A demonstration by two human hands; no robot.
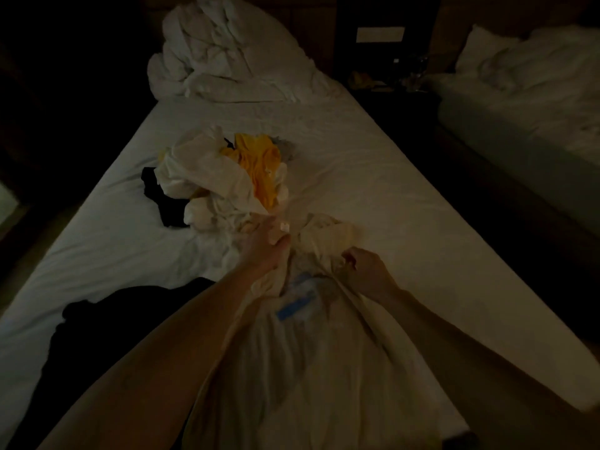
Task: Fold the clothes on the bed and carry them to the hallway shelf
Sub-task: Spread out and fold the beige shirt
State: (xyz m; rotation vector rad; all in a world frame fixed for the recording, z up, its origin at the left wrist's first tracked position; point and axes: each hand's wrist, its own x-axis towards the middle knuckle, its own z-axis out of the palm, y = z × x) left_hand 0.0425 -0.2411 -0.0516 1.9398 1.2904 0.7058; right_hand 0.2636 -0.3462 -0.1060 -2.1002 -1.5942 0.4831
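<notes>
- While the bed (373, 177) carries it all, the pale shirt (308, 368) lies lengthwise from the hands back toward the person, collar end farthest.
- Beyond the left hand sits the unfolded pile (227, 177), yellow top uppermost.
- Left hand (266, 245) grips the shirt's far edge, fingers curled into cloth.
- Right hand (363, 271), just beside, pinches that same edge; both are equally near.
</notes>
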